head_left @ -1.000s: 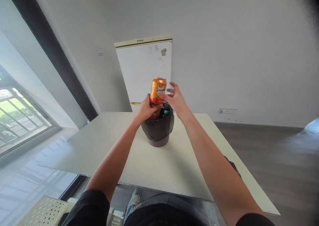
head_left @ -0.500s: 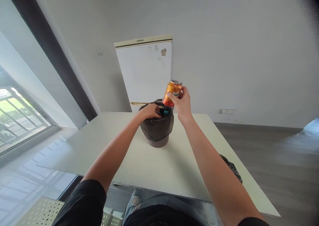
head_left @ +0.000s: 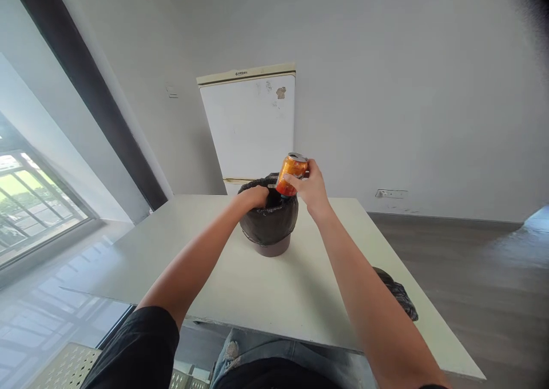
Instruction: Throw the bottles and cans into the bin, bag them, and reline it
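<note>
An orange soda can [head_left: 292, 174] is gripped in my right hand [head_left: 312, 189], tilted, with its open top up. Its lower end hangs at the right side of the mouth of a small trash bin [head_left: 271, 229] lined with a black bag. My left hand [head_left: 255, 197] reaches over the bin's left rim, and its fingers are hidden inside. Below the can, a small bluish thing shows in part within the dark opening. What else lies in the bin cannot be made out.
The bin stands on a pale table [head_left: 240, 289]. A crumpled black plastic bag [head_left: 397, 294] lies near the table's right edge, beside my right forearm. A white fridge [head_left: 251, 128] stands behind the table, and a perforated chair [head_left: 64, 366] is at lower left.
My right hand has brought the can down and slightly left, closer to the bin's mouth. My left hand has gone deeper into the bin, so its fingers no longer show.
</note>
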A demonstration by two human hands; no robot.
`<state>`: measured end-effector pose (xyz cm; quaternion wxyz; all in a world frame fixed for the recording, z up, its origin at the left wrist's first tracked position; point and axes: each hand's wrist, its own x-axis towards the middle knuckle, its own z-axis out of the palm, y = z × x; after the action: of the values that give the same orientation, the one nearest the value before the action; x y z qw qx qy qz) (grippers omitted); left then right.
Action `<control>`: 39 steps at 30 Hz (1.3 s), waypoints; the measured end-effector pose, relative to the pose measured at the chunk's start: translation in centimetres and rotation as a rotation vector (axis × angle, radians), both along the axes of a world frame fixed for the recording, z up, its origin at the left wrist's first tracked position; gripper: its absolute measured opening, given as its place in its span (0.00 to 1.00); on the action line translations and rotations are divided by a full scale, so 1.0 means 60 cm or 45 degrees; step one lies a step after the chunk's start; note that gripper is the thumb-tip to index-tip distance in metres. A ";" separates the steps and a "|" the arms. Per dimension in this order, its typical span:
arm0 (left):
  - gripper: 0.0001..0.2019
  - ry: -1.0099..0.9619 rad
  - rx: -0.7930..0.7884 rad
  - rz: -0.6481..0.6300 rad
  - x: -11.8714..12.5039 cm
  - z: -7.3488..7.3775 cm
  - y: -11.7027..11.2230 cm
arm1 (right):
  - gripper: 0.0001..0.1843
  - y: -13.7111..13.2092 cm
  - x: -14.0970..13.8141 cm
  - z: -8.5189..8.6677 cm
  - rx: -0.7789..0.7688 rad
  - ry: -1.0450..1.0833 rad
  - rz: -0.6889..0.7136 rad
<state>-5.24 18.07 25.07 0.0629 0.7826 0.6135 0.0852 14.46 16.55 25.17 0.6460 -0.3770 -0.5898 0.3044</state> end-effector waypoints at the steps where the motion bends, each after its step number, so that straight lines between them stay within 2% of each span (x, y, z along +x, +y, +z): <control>1: 0.09 -0.023 0.015 0.002 0.001 0.001 -0.002 | 0.31 0.001 -0.001 -0.002 0.004 0.004 0.012; 4: 0.08 -0.115 0.111 0.016 0.000 0.012 -0.017 | 0.36 -0.002 -0.003 -0.005 0.058 -0.016 0.035; 7: 0.03 -0.228 0.270 0.061 -0.016 0.025 -0.041 | 0.34 -0.012 -0.005 0.001 0.092 -0.145 0.021; 8: 0.05 -0.279 0.356 0.091 -0.026 0.025 -0.049 | 0.33 -0.016 -0.007 0.004 0.105 -0.194 0.021; 10: 0.11 -0.462 0.600 0.213 -0.051 0.015 -0.062 | 0.33 -0.022 -0.012 0.009 0.131 -0.298 0.042; 11: 0.13 -0.580 0.718 0.310 -0.066 0.001 -0.067 | 0.33 -0.023 -0.017 0.012 0.136 -0.357 0.056; 13: 0.14 -0.798 0.857 0.539 -0.099 -0.042 -0.077 | 0.32 -0.023 -0.028 0.015 0.115 -0.509 0.097; 16: 0.16 -0.812 0.755 0.732 -0.143 -0.136 -0.092 | 0.31 -0.016 -0.050 0.020 0.098 -0.722 0.179; 18: 0.15 -0.770 0.653 0.809 -0.166 -0.202 -0.103 | 0.30 -0.011 -0.064 0.023 0.119 -0.839 0.225; 20: 0.15 -0.714 0.558 0.856 -0.181 -0.256 -0.113 | 0.31 -0.008 -0.076 0.026 0.101 -0.982 0.226; 22: 0.14 -0.661 0.481 0.861 -0.188 -0.295 -0.119 | 0.32 -0.007 -0.086 0.028 0.046 -1.150 0.211; 24: 0.14 -0.621 0.430 0.837 -0.188 -0.318 -0.121 | 0.34 -0.006 -0.094 0.029 0.000 -1.281 0.210; 26: 0.13 -0.593 0.400 0.803 -0.185 -0.331 -0.118 | 0.34 -0.006 -0.102 0.029 -0.009 -1.358 0.233; 32: 0.12 -0.549 0.327 0.774 -0.177 -0.349 -0.111 | 0.25 -0.004 -0.124 0.021 -0.046 -1.514 0.270; 39: 0.12 -0.552 0.281 0.760 -0.182 -0.358 -0.108 | 0.30 0.000 -0.140 0.023 -0.156 -1.714 0.257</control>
<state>-16.18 11.57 3.59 0.0789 0.5354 0.7739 0.3289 6.05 16.55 26.54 0.0845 -0.4631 -0.8771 0.0952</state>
